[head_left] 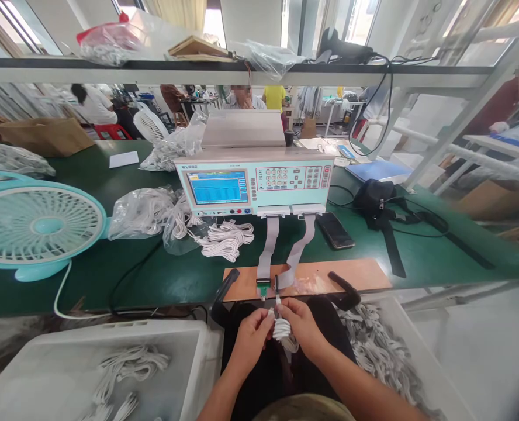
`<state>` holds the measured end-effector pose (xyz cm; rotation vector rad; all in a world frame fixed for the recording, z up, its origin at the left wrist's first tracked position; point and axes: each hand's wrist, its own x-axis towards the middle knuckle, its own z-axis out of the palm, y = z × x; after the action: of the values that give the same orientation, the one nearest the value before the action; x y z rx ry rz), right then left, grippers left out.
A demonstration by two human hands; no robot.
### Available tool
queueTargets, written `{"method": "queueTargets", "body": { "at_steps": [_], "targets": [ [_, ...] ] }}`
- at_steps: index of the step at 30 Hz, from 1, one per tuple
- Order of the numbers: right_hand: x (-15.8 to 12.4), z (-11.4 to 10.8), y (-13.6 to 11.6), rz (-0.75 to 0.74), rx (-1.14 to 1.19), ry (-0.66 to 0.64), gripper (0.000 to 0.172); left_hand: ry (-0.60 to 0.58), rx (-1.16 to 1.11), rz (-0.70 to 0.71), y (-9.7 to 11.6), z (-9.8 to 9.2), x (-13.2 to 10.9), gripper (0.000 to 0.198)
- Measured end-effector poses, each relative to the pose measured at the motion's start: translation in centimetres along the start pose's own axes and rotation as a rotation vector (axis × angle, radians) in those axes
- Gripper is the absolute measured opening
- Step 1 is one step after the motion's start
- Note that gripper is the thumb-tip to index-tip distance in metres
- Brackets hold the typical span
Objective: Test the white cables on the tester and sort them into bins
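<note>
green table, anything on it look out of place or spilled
No spill or damage stands out. Slightly untidy: the black bag's straps sprawl across the green table on the right, and the phone lies slanted beside the flat grey cables.

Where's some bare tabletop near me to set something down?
Bare green tabletop shows between the black cord and orange-brown wooden board, and between the black rectangular phone and black fabric strap. Below the pale-blue boxy tester, coiled white cables crowd the surface.
</note>
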<state>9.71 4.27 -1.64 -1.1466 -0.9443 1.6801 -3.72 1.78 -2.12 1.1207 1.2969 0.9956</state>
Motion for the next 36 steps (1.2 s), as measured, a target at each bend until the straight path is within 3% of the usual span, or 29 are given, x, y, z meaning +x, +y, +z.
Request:
{"method": "queueTargets", "body": {
  "at_steps": [2,5,12,20,26,29,31,33,36],
  "targets": [
    [0.0,0.3,-0.3,0.057,0.062,0.019,0.031,-0.028,0.082,0.083,0.5,-0.4,0.3,0.032],
    [0.0,0.7,-0.6,0.066,0.093,0.046,0.033,0.032,0.065,0.144,0.7,-0.6,0.8,0.03],
    [0.3,0.8,-0.4,-0.006,0.022,0.043,0.031,0.186,-0.114,0.077,-0.9,0.1,1.3,0.028],
    [0.4,0.4,0.0,-0.058,-0.048,0.013,0.03,0.275,-0.286,0.048,-0.9,1.2,1.2,0.027],
    [0.2,0.8,-0.5,-0.005,-0.009,0.026,0.035,0.305,-0.093,0.073,-0.1,0.9,1.0,0.035],
    [0.0,0.6,-0.2,0.021,-0.068,0.059,0.035,0.375,-0.02,0.104,1.2,-1.8,-1.1,0.035],
    [0.4,0.4,0.1,0.025,-0.09,0.075,0.032,0.443,0.059,0.137,1.2,-5.4,-3.2,0.033],
    [1.0,0.1,0.6,0.046,-0.105,0.098,0.032,0.549,0.247,0.055,-0.4,-9.9,-6.1,0.033],
    [1.5,-0.4,1.3,0.0,-0.243,0.127,0.029,0.689,0.435,-0.276,-5.7,-16.2,-12.3,0.025]
  ]
}}
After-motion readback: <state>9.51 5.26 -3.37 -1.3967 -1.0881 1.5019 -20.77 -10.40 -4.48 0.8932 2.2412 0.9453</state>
